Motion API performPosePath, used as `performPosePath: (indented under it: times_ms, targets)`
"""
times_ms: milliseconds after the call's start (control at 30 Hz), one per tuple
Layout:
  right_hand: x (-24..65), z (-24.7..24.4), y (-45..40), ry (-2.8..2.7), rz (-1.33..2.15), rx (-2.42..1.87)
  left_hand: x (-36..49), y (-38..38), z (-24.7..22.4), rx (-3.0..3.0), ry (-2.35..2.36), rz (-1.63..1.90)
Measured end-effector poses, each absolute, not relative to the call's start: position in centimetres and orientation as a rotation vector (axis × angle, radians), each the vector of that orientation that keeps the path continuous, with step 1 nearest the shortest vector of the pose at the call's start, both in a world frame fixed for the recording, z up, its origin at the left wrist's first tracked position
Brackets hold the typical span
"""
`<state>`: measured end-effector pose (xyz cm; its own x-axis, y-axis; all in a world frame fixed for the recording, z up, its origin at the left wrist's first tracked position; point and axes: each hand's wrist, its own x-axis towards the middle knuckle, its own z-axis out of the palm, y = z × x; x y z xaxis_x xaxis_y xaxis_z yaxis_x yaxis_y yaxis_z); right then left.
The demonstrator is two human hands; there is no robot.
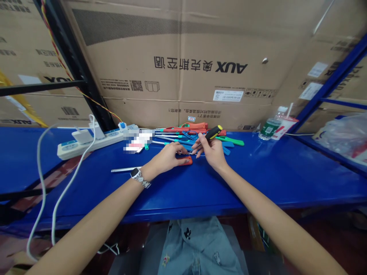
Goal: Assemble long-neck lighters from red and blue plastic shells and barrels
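Note:
My left hand (171, 156) is closed around a long-necked lighter with an orange handle (187, 161). A thin metal tube (123, 169), seemingly its neck, sticks out to the left beneath my wrist. Gripped in my right hand (212, 152) is a screwdriver (213, 132) with a black and yellow handle, its shaft slanting down toward the orange handle. Both hands' fingertips come close together there, around a thin strand too small to make out. Just behind them lies a pile of similar lighters (234, 141) with red, blue and green handles.
A power strip (64, 152) with plugged-in chargers and white cables lies at left, beside a blurred-out item (138, 141). At back right stand a bottle (269, 128) and a cup (285, 128). Cardboard boxes (183, 88) wall the blue table's (272, 172) rear.

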<state>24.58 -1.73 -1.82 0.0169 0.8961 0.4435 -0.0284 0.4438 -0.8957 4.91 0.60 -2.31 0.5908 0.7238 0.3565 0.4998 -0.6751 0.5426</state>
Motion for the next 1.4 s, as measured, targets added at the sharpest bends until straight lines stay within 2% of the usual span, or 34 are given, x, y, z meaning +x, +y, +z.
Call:
performPosePath:
  times_ms: [367,800,1267,1400]
  targets:
    - [24.5,-1.1,-2.2,-1.283,0.934,-0.84,6.2,-0.1,-2.4,2.094,1.053,0.938]
    - [24.3,-1.4,-2.7,-1.416,0.836,-0.851,5.9,-0.7,-1.7,2.613,1.145,0.83]
    - [24.5,-1.2,-2.8,-1.436,0.764,-0.843,5.9,-0.8,-1.8,2.568,1.119,0.86]
    - [25.0,-1.3,-2.2,-1.415,0.753,-0.911,5.1,-0.2,-2.1,2.549,1.098,0.772]
